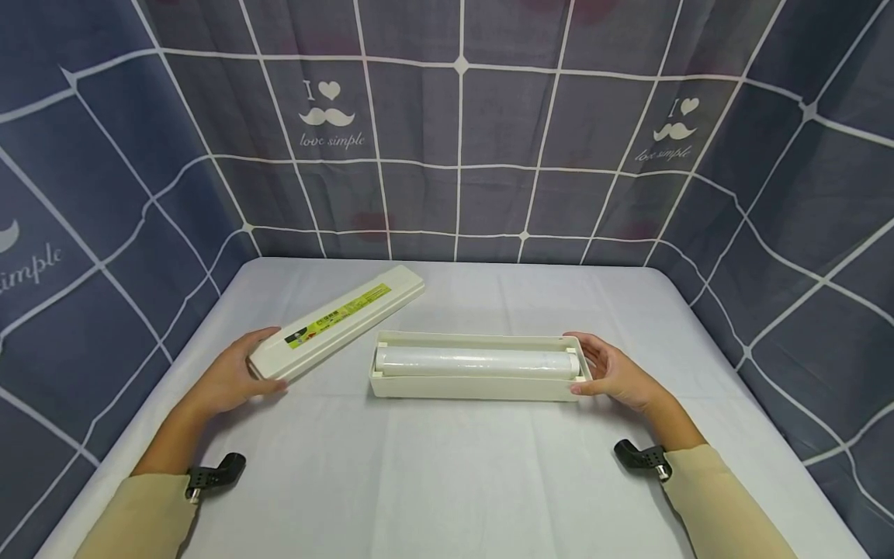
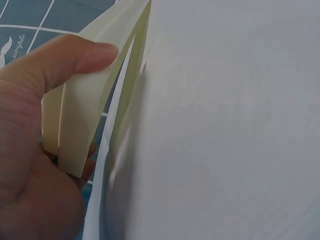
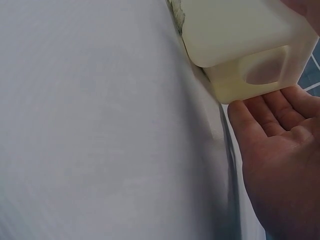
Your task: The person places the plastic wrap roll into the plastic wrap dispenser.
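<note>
My left hand grips the near end of a long cream plastic lid with a green-yellow label, thumb along its front side. The lid slants up to the right on the left half of the table. In the left wrist view, its near end is tipped up between thumb and fingers. To its right is a matching open box with a roll of clear plastic wrap inside. My right hand holds the box's right end, thumb at the front corner, fingers behind. In the right wrist view, fingertips meet the end wall.
A white cloth covers the table. Dark grid-patterned curtains stand around its back and sides. Each wrist carries a small black camera mount.
</note>
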{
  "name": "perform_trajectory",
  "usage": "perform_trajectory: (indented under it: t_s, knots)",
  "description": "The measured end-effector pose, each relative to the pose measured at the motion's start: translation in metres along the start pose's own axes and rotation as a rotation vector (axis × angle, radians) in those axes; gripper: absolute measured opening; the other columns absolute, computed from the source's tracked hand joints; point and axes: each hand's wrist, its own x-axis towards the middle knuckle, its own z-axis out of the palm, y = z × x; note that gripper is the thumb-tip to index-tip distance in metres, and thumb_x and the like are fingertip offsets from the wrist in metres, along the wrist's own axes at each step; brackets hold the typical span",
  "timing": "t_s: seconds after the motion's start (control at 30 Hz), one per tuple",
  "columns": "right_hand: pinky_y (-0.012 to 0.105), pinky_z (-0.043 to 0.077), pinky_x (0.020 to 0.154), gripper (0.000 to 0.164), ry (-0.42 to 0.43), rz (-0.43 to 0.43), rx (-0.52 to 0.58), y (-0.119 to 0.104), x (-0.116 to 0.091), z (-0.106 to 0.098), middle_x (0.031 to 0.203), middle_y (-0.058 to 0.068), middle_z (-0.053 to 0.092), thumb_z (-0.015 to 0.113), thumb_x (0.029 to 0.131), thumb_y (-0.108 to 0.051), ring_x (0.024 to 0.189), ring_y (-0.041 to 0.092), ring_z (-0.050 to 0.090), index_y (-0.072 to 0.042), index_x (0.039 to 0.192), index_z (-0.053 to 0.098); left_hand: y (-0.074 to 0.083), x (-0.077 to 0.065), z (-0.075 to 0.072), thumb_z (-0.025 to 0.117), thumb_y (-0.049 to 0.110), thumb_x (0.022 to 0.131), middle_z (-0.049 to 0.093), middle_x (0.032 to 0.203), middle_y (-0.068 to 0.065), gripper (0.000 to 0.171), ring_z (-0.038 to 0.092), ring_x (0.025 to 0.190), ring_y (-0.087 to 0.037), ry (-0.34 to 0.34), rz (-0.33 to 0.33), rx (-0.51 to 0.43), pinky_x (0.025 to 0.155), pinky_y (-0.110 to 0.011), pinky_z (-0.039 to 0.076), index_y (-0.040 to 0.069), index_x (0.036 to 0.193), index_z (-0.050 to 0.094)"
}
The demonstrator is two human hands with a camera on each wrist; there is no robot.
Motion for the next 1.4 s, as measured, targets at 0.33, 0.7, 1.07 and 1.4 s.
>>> perform_trajectory:
  t_s: [0.33, 0.7, 1.07, 1.4]
  knots:
    - [0.016, 0.051, 0.101, 0.094, 0.0, -0.007, 0.008, 0.001, 0.0, 0.0, 0.143, -0.002, 0.05, 0.082, 0.073, 0.012, 0.127, 0.001, 0.053, 0.008, 0.152, 0.03, 0.001, -0.003, 0.006, 0.09, 0.021, 0.077, 0.041, 0.154, -0.03, 0.103, 0.043, 0.131, -0.044, 0.01, -0.064, -0.071, 0.098, -0.054, 0.036, 0.002, 0.159, 0.031]
    - [0.015, 0.05, 0.101, 0.096, 0.001, -0.002, 0.012, 0.001, -0.001, 0.0, 0.144, -0.002, 0.049, 0.082, 0.074, 0.012, 0.128, 0.0, 0.053, 0.007, 0.153, 0.029, 0.007, -0.003, 0.009, 0.089, 0.019, 0.078, 0.037, 0.158, -0.029, 0.101, 0.036, 0.139, -0.047, 0.02, -0.078, -0.117, 0.105, -0.065, 0.03, 0.004, 0.159, 0.031]
    - [0.017, 0.052, 0.099, 0.096, 0.001, 0.005, 0.003, 0.0, -0.001, 0.0, 0.146, 0.004, 0.048, 0.082, 0.074, 0.011, 0.126, 0.001, 0.054, 0.008, 0.153, 0.029, 0.008, -0.002, 0.008, 0.088, 0.019, 0.079, 0.037, 0.159, -0.026, 0.102, 0.037, 0.136, -0.042, 0.019, -0.109, -0.171, 0.103, -0.059, 0.031, 0.01, 0.162, 0.028]
    - [0.016, 0.051, 0.101, 0.096, 0.0, 0.007, 0.001, -0.001, 0.0, 0.0, 0.147, 0.007, 0.047, 0.083, 0.074, 0.01, 0.127, 0.001, 0.054, 0.007, 0.153, 0.029, 0.011, 0.0, 0.004, 0.089, 0.021, 0.08, 0.042, 0.158, -0.02, 0.099, 0.042, 0.125, -0.02, 0.057, -0.083, -0.159, 0.097, -0.042, 0.035, 0.014, 0.161, 0.033]
